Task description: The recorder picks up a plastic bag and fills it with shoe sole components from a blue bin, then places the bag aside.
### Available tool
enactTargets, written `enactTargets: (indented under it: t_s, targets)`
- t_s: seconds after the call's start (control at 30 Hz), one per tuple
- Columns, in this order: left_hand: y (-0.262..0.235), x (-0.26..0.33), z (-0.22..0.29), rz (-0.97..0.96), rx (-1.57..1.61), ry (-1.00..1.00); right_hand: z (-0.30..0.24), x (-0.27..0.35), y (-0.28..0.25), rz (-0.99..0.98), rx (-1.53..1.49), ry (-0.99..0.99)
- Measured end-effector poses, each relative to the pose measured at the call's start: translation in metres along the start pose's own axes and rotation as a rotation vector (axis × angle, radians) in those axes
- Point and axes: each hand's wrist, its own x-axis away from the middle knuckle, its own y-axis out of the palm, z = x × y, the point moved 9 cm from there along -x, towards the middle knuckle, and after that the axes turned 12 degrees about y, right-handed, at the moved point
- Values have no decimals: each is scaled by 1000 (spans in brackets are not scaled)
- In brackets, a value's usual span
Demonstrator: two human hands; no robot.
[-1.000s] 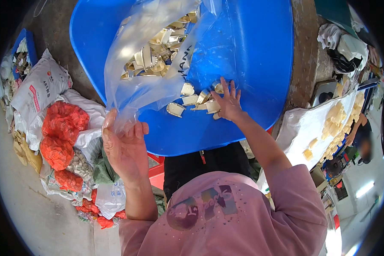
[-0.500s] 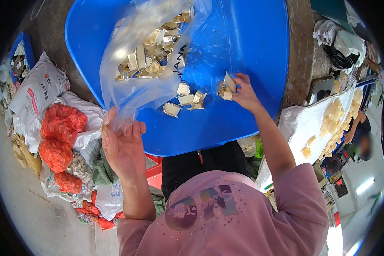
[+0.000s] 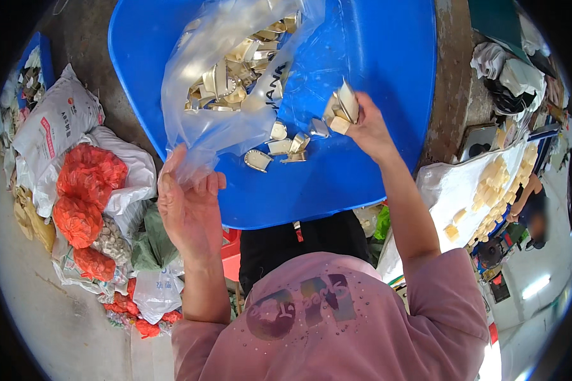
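Here, gold-toned pieces (image 3: 279, 147) lie between the hands (image 3: 189, 213) (image 3: 370, 132).

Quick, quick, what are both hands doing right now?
Left hand: closed on the edge of the clear plastic bag.
Right hand: closed, holding a few shiny metal-looking pieces above the blue tub.

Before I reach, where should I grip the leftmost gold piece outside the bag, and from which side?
Probably take the gold piece by its rounded left end, from the near left: that curved rim faces away from the other pieces on its right, while the plastic bag lies beyond it.
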Motion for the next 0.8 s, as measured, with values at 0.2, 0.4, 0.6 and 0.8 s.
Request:
enactTargets:
  t_s: [0.2,0.4,0.6,0.8]
  targets:
    - [9,2,0,-3,-23,14,-165,46,83,62,615,-711]
    - [5,3,12,76,-40,85,-158,35,105,-33,507,-617]
    - [4,2,3,79,-45,69,-3,-6,56,3,853,-330]
    - [2,5,3,90,-55,54,66,-7,103,-66,1254,-426]
